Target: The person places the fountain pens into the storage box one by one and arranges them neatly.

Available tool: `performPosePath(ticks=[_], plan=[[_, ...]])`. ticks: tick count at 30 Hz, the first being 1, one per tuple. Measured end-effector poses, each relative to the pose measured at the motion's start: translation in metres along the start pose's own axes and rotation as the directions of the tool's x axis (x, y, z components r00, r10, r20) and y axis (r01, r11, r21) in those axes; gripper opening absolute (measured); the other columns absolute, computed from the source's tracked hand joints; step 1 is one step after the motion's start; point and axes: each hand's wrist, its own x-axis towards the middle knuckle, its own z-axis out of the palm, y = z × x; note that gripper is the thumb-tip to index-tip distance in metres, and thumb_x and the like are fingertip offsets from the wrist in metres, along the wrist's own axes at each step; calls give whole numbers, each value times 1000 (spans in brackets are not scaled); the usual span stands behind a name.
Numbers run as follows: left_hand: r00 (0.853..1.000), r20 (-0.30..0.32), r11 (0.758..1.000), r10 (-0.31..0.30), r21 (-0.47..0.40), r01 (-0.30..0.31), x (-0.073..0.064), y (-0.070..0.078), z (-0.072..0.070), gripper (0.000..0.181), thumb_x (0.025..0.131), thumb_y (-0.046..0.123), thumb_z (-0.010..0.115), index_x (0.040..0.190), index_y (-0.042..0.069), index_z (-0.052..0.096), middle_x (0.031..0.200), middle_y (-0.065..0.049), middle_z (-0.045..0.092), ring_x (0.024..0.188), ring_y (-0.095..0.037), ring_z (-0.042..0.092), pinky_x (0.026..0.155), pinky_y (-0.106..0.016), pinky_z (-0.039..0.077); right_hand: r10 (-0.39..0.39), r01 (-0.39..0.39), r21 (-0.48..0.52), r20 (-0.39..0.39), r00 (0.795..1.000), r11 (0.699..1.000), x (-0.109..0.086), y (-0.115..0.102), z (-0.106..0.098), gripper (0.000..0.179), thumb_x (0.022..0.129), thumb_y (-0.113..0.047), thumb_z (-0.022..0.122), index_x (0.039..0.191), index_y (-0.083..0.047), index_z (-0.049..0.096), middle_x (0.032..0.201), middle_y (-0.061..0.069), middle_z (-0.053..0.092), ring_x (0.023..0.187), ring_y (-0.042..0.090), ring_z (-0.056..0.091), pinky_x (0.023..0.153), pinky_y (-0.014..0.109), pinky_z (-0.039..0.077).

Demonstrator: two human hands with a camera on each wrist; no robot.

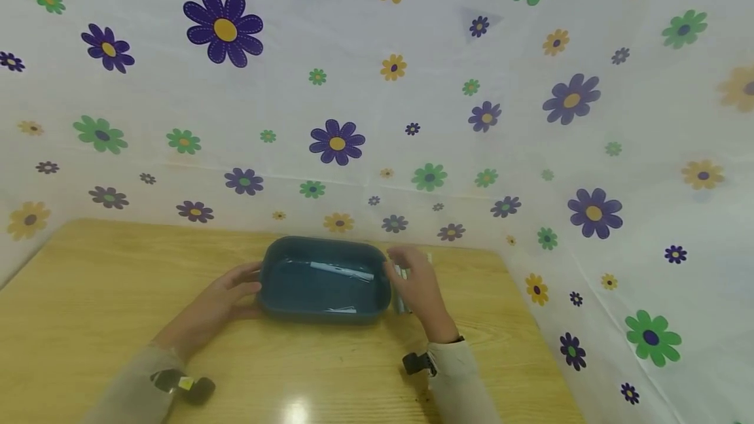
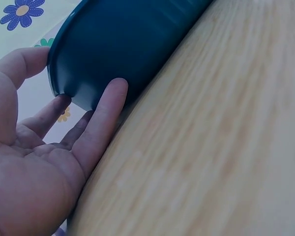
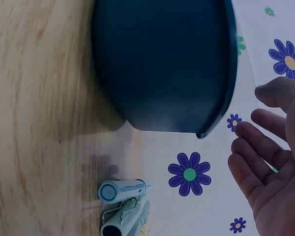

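Observation:
A dark teal plastic basin [image 1: 324, 296] stands on the wooden table, with a slim pale blue pen-like thing [image 1: 341, 271] inside. A short pale streak near its front wall is too small to tell. My left hand [image 1: 220, 303] is at the basin's left end; in the left wrist view its fairly straight fingers [image 2: 101, 115] touch the wall and rim. By the right end is my right hand [image 1: 415, 283], holding nothing, with loosely bent fingers [image 3: 258, 142] apart from the basin in the right wrist view. Several pens lie beside the basin, among them a light blue one [image 3: 120, 191].
The wooden table [image 1: 106, 293] extends to both sides and in front of the basin. Behind it and on the right hangs a white sheet [image 1: 283, 110] printed with flowers. A dark wrist device [image 1: 418, 363] sits at the right sleeve.

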Motion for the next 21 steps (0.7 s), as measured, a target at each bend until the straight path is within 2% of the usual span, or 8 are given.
performPosePath(ticks=[4, 10, 16, 21], plan=[[1000, 17, 1000, 14, -16, -14, 1, 1, 2, 58, 96, 29, 55, 147, 18, 31, 148, -14, 30, 122, -35, 50, 94, -47, 51, -71, 76, -78, 64, 995, 994, 0, -2, 5, 29, 89, -20, 67, 115, -6, 64, 113, 6, 64, 108, 22, 56, 96, 41, 48], [999, 21, 999, 28, -28, -27, 1, 2, 3, 58, 97, 26, 54, 148, 16, 29, 147, -17, 29, 121, -35, 50, 93, -49, 51, -75, 108, -142, 216, 973, 984, -2, -9, 13, 36, 90, -26, 66, 122, -11, 60, 117, 3, 61, 108, 17, 56, 92, 37, 51], [999, 21, 999, 27, -22, -26, 2, 0, 3, 57, 97, 26, 54, 148, 16, 30, 148, -16, 29, 121, -35, 50, 94, -48, 51, -119, 178, -145, 344, 932, 973, -4, -16, 22, 38, 89, -32, 67, 121, -12, 61, 114, 0, 62, 103, 13, 58, 86, 32, 54], [999, 22, 999, 28, -30, -27, 1, 2, 3, 58, 96, 25, 54, 148, 15, 30, 147, -18, 29, 120, -36, 51, 94, -49, 51, -118, 227, -190, 457, 881, 955, -5, -20, 31, 40, 86, -38, 68, 120, -17, 62, 117, -4, 62, 109, 12, 57, 93, 30, 51]])
